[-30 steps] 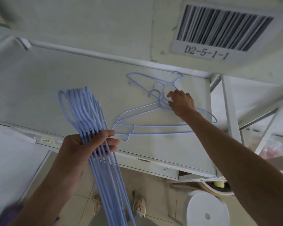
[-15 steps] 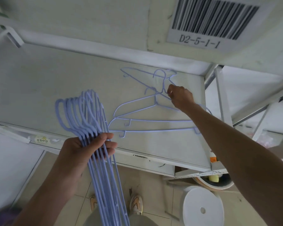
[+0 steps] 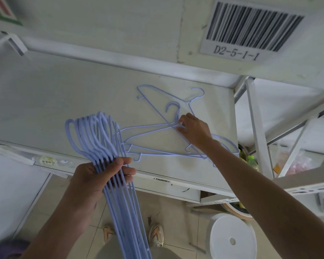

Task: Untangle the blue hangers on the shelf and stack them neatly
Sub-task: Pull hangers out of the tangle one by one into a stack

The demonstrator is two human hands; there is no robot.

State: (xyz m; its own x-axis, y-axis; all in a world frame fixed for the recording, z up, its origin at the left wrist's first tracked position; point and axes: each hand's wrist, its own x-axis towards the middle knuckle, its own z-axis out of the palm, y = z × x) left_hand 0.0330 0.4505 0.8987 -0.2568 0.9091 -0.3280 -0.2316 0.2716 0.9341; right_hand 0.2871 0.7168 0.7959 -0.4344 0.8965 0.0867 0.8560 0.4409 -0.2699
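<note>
My left hand [image 3: 99, 176] grips a bundle of several blue wire hangers [image 3: 95, 135] just below their hooks, in front of the shelf's front edge; their long bars hang down toward the floor. On the white shelf [image 3: 64, 101] lie a few loose blue hangers [image 3: 150, 131], crossed over one another. My right hand [image 3: 193, 130] rests on them and pinches the neck of one hanger just under its hook [image 3: 173, 107]. Another loose hanger [image 3: 168, 94] lies farther back, its hook pointing right.
A barcode label [image 3: 249, 28] marked D2-5-1-1 is on the wall above. A white shelf post [image 3: 258, 131] stands at the right. Below are a white round stool [image 3: 232, 238], a green-capped bottle [image 3: 252, 161] and my shoes [image 3: 155, 234] on the tiled floor.
My right hand has slid left and closed on the neck of a loose hanger. The loose hangers have shifted toward the bundle in my left hand.
</note>
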